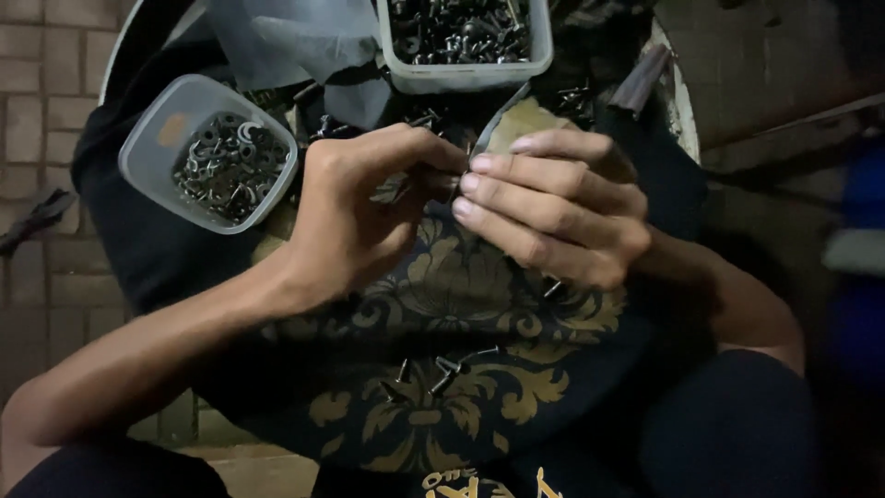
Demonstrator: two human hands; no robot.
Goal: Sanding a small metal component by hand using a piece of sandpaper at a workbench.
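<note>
i see my left hand (355,207) and right hand (553,207) meeting fingertip to fingertip over a dark cloth with gold flower pattern (461,304), each grip pinched tight on a small metal part (395,189) between them, though i cannot tell its exact shape. a clear tub of washers (212,152) sits far left, a box of screws (466,41) far centre, and loose screws (442,369) lie near me on the cloth.

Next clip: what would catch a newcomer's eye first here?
The two bare hands meeting at centre: the left hand pinches a small metal piece against the fingers of the right hand. Beneath them lies a black cloth with gold floral print, a few loose screws scattered on it. Two clear tubs of small metal hardware sit above, one upper left, one top centre.
</note>
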